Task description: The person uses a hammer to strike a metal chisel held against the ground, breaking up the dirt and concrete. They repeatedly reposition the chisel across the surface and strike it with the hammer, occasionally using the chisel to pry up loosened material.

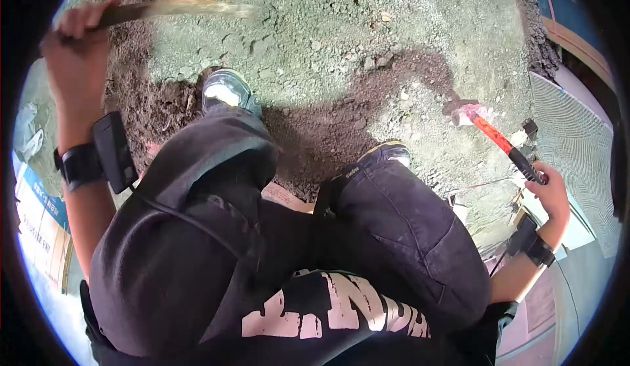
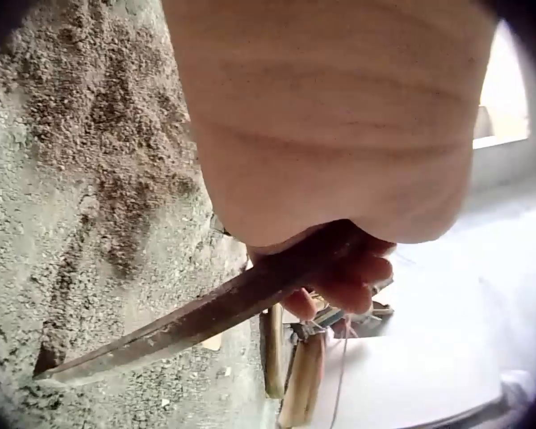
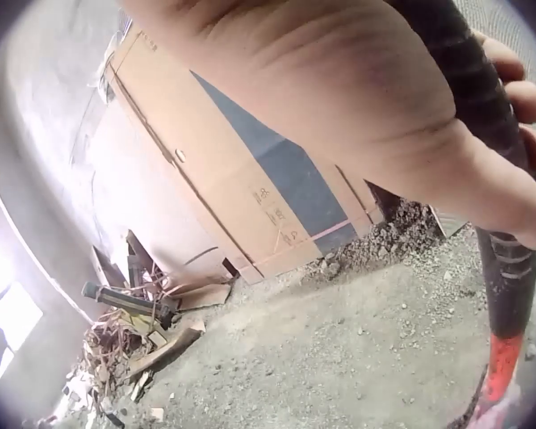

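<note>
The tool (image 1: 492,134) has an orange-red shaft and a black ridged grip; right of it, a grey sheet (image 1: 569,123) carries wavy lines. Left of the tool, a curved stick (image 1: 170,8) fades from dark brown to pale tan, and brown soil (image 1: 315,136) crosses grey-green ground (image 1: 289,51). Below and left of it, a black shirt (image 1: 351,307) bears pale pink letters.

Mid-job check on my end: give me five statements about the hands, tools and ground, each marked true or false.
1. The left hand grips a long curved piece. True.
2. The right hand holds a red-and-black handle. True.
3. The handle's red part is inside the palm. False: its black part is gripped.
4. Dark soil lies between the left shoe and the right shoe. True.
5. The blue-striped cardboard lies flat beneath the shoes. False: the cardboard stands at the edge of the ground.
</note>
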A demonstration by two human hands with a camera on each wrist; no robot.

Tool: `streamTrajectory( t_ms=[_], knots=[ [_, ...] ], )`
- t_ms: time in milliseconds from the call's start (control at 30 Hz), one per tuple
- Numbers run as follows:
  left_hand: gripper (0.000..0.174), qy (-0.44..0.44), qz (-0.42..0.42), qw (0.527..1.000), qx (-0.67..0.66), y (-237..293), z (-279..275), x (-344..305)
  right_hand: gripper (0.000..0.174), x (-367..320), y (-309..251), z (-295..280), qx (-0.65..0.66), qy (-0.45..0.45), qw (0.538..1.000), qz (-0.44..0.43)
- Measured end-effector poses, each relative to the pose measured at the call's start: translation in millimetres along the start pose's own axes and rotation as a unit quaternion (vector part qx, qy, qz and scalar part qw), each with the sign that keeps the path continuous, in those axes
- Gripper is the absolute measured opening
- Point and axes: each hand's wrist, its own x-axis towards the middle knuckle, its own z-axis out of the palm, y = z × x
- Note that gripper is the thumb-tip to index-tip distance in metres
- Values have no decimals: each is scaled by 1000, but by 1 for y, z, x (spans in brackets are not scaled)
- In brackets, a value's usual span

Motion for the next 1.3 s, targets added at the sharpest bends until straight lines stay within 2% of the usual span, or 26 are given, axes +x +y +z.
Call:
streamTrajectory(
  t_ms=[33,67,133,167,267,333,400,467,500,567,600,667,700,767,867,900,1000,1033,1067,1133,1167,1233,1267,1300],
  knots=[
    [32,181,57,979,70,-25,38,-8,37,3,1,2,-4,13,1000,-11],
    [32,180,62,979,72,-29,27,-12,37,6,2,3,-2,15,1000,-15],
    [32,220,16,975,-22,-33,-13,-9,41,9,6,0,-60,27,997,-31],
    [32,219,16,975,-24,-42,-28,-10,45,8,-2,-2,-50,-4,999,5],
    [31,353,-15,935,22,-81,-60,-34,48,9,3,-2,-15,25,999,-24],
    [29,341,-179,918,-91,-131,-99,-48,49,6,0,-2,-17,40,999,-28],
    [30,332,-242,871,-270,-158,-81,-54,49,10,7,-2,-21,37,998,-36],
    [32,158,-213,943,-203,-138,14,-47,48,3,-11,-4,-58,40,997,-11],
    [33,116,-214,959,-142,-123,38,-36,48,6,-2,-2,-57,54,996,-29],
    [33,39,-201,977,-67,-97,53,-16,47,4,-7,-2,-48,45,998,-15],
    [33,36,-202,977,-62,-84,49,-8,47,5,-3,-1,-37,45,998,-21],
    [32,76,-124,983,-113,-57,32,6,47,5,-2,0,-22,45,999,-12],
    [32,72,-128,983,-110,-48,25,8,47,4,0,1,-14,44,999,-2],
    [31,161,-6,976,-145,-28,11,8,46,6,7,1,-14,41,999,-5],
    [30,182,-1,979,-95,5,-20,9,45,8,15,4,-22,50,998,-25],
    [30,147,-11,985,-94,10,-22,8,44,6,11,3,-13,44,999,-21],
    [31,159,-3,985,-59,-4,-12,-2,42,9,10,1,0,39,999,-20],
    [33,216,34,976,11,-24,2,-6,41,10,11,1,2,35,999,-20],
    [33,218,34,975,12,-36,-7,-10,41,9,10,1,1,35,999,-21],
    [30,280,52,955,-86,-60,-31,-18,41,9,5,0,-9,30,999,-22],
    [30,344,7,933,-108,-71,-46,-19,41,9,5,-1,-9,31,999,-25],
    [27,380,-57,893,-236,-102,-56,-41,41,10,7,1,-3,45,999,-21],
    [27,348,-80,870,-341,-123,-51,-55,41,11,8,1,1,47,999,-23],
    [26,344,-172,870,-310,-140,-60,-60,42,13,12,1,7,51,998,-29]
  ],
)
